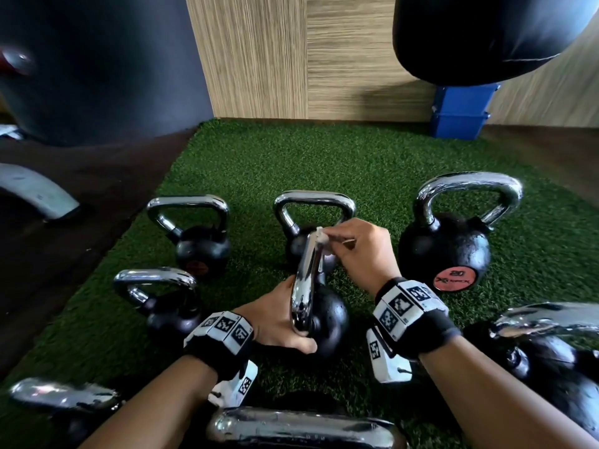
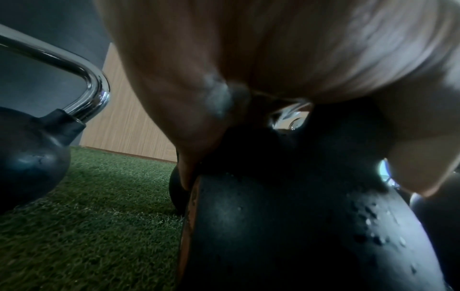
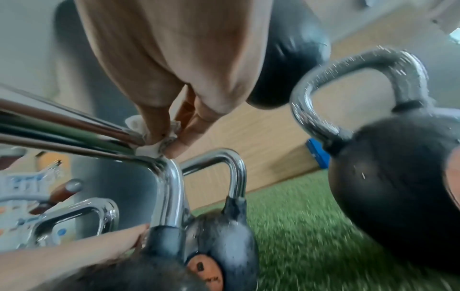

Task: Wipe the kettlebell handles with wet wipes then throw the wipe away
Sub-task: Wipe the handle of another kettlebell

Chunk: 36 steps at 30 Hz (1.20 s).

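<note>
The left hand [image 1: 278,319] grips the kettlebell [image 1: 324,315] body; at its twelve o'clock the right hand [image 1: 363,251] pinches a wipe [image 1: 321,236] on the handle [image 1: 304,286].

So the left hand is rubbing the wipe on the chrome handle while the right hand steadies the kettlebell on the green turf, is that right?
Not quite: the hands are swapped. The head view shows the right hand pinching the wipe against the chrome handle, while the left hand steadies the kettlebell. It does stand on the green turf.
</note>
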{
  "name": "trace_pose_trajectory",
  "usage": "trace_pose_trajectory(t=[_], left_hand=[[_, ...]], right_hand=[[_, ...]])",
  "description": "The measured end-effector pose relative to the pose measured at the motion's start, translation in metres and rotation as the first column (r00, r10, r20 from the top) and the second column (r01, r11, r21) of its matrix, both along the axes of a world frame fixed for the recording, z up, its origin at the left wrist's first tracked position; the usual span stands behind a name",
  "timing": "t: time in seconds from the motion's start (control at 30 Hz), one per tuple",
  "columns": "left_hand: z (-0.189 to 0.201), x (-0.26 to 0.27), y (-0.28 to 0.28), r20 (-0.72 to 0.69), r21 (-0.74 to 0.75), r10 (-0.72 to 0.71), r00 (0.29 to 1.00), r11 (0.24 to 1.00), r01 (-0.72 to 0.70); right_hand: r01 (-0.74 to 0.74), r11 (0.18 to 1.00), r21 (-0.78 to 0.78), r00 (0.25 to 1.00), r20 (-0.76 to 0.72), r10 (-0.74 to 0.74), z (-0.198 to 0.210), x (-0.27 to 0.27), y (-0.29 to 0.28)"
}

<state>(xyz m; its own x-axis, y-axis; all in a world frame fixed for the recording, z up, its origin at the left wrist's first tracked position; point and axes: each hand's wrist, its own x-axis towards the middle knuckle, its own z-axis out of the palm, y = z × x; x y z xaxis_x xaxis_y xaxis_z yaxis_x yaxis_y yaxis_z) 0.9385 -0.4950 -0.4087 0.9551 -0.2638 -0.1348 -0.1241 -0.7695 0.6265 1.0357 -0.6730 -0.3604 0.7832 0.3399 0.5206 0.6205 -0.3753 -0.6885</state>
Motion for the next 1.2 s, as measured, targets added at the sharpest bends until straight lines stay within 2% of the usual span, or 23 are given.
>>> trace_pose_trajectory(t=[0.1,0.23,0.3,0.37,0.47,0.57,0.63,0.77,0.87,0.93,1.0,1.1,1.2], left_hand=[[0.009,0.003,-0.002,-0.017,-0.031,-0.033,0.999,0.999,0.032],[0.014,0.004,-0.006,-0.044,-0.096,-0.023,0.999,0.995,0.019],[0.014,0.005,-0.004,-0.085,-0.166,0.006,0.996,0.986,-0.021],[0.013,0.008,-0.002,-0.013,-0.179,-0.029,0.999,0.983,0.026],[0.009,0.012,0.001,-0.005,-0.280,-0.059,0.998,0.958,0.055],[0.006,0.015,0.002,-0.015,-0.328,-0.062,0.998,0.943,0.053],[0.009,0.015,0.002,-0.008,-0.295,-0.123,0.992,0.948,0.116],[0.011,0.018,0.001,-0.025,-0.319,-0.069,0.997,0.946,0.057],[0.009,0.019,0.001,-0.089,-0.290,-0.053,0.995,0.957,0.025],[0.007,0.017,0.001,-0.106,-0.320,-0.050,0.993,0.947,0.014],[0.006,0.015,-0.001,-0.087,-0.345,-0.040,0.995,0.938,0.007],[0.008,0.012,-0.001,-0.046,-0.249,-0.065,0.997,0.967,0.052],[0.012,0.007,-0.002,-0.001,-0.103,-0.087,0.996,0.991,0.086]], right_hand=[[-0.110,0.989,-0.101,0.991,0.061,0.117,0.016,-0.008,-0.007],[-0.135,0.974,-0.181,0.989,-0.079,0.122,0.033,-0.007,-0.012],[-0.147,0.972,-0.182,0.983,-0.132,0.124,0.037,-0.009,-0.012],[-0.204,0.964,-0.174,0.969,-0.173,0.174,0.039,-0.016,-0.012],[-0.329,0.934,-0.139,0.916,-0.286,0.280,0.037,-0.029,-0.017],[-0.364,0.930,-0.060,0.869,-0.382,0.315,0.035,-0.035,-0.016],[-0.325,0.945,0.045,0.859,-0.403,0.314,0.030,-0.036,-0.014],[-0.272,0.956,0.106,0.854,-0.431,0.291,0.013,-0.042,-0.013],[-0.282,0.958,0.045,0.837,-0.476,0.269,-0.003,-0.047,-0.013],[-0.269,0.962,-0.047,0.864,-0.454,0.219,-0.015,-0.049,-0.014],[-0.261,0.963,-0.074,0.880,-0.429,0.206,-0.023,-0.052,-0.015],[-0.317,0.947,-0.057,0.856,-0.447,0.260,-0.022,-0.051,-0.019],[-0.419,0.899,-0.124,0.830,-0.454,0.325,-0.015,-0.048,-0.021]])
